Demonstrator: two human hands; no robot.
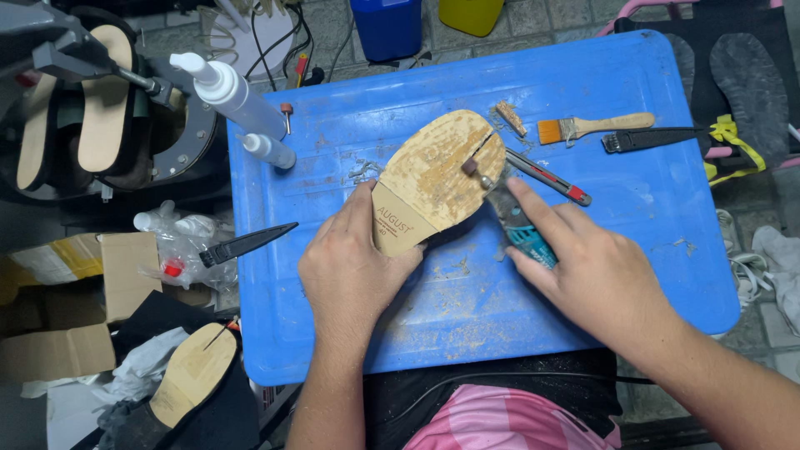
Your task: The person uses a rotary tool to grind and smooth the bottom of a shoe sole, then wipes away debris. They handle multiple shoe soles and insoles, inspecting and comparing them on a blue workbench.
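Two hands, head view: both at work over a blue plastic tray-table (633, 250), a tan shoe sole between them.
Left hand (350, 267): closed on the heel end of the tan, rough-scuffed shoe sole (437, 171), thumb against its left edge, remaining fingers curled under the printed heel patch.
Right hand (596, 271): wrapped shut around a teal-bodied handheld rotary grinder (521, 229), index finger stretched along the barrel.
Grinder tip: small dark cylindrical bit (470, 167) touching the sole at its right edge, close to a dark slit in the forepart.
Sole position: toe pointing away from the body and tilted up off the tray, heel pinned low in the left hand; forepart well clear of the left fingers, bit just beside the slit.
Finger clearance: left thumb and fingertips near the heel, apart from the bit; right fingers behind the bit along the tool body.
Doing it well, as a judgement: keep the sole braced firmly at the heel, bit laid lightly and moved steadily rather than dwelling in one spot; keep the left fingers back from the ground edge; hold the tool low and angled so dust goes away from the face.
Risk, as a judgement: bit catching in the slit and jumping toward the left thumb.
Nearby on the tray: wooden-handled flat brush with orange bristles (593, 127), black-handled brush (646, 138), red-and-grey utility knife (550, 178), two white squeeze bottles (242, 104) at the left rim.
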